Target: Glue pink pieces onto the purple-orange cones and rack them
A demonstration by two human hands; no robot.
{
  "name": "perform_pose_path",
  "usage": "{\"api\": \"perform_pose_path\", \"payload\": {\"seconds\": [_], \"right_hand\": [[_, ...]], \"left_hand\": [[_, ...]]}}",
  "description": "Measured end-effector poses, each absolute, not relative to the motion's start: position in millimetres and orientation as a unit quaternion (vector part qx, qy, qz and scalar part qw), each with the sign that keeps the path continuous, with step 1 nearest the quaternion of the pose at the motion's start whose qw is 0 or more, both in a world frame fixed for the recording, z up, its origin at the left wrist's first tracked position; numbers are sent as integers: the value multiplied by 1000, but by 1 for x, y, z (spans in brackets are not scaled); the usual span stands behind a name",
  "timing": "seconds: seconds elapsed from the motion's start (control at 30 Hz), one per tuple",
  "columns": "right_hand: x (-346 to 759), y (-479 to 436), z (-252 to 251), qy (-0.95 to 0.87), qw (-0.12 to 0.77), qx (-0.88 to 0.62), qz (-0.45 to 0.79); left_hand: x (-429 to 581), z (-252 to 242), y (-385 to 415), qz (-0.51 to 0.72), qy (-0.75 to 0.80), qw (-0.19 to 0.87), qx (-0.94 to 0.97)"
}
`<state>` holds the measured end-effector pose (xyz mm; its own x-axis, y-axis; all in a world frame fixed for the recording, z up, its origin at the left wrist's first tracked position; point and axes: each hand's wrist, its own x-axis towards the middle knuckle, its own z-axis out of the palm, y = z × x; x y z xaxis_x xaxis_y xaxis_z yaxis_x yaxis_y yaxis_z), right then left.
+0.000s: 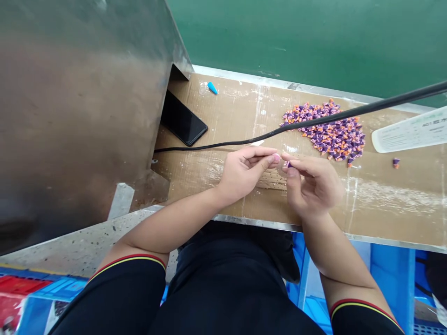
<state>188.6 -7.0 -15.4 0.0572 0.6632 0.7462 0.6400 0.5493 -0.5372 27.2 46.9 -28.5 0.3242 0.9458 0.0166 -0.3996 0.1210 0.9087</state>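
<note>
Cardboard (380, 221) runs from a steel housing (87, 107) rightward along its metal near edge (258, 223); a black cable (240, 142) crosses beyond. Above it, the left hand (242, 172) pinches a small pink piece (277, 158); just right, the right hand (314, 186) pinches a small purple piece (288, 164). Fingers cover much of both, obscuring their long axes.

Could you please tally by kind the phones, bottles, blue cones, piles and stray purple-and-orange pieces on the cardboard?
Black phone: 1
White bottle: 1
Blue cone: 1
Pile of small pieces: 1 (contents too dense to count)
Stray purple-and-orange piece: 1
Total: 5, counting the pile as one
</note>
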Motion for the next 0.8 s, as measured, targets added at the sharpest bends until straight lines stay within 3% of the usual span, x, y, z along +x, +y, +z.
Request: {"api": "perform_pose_path", "payload": {"seconds": [0.53,0.8], "right_hand": [[185,-4,-16,-677,554,-484,28],[188,-1,-18,-682,548,-483,-34]], "left_hand": [[28,-22,49,430,313,781,328],[30,-16,48,419,315,807,271]]}}
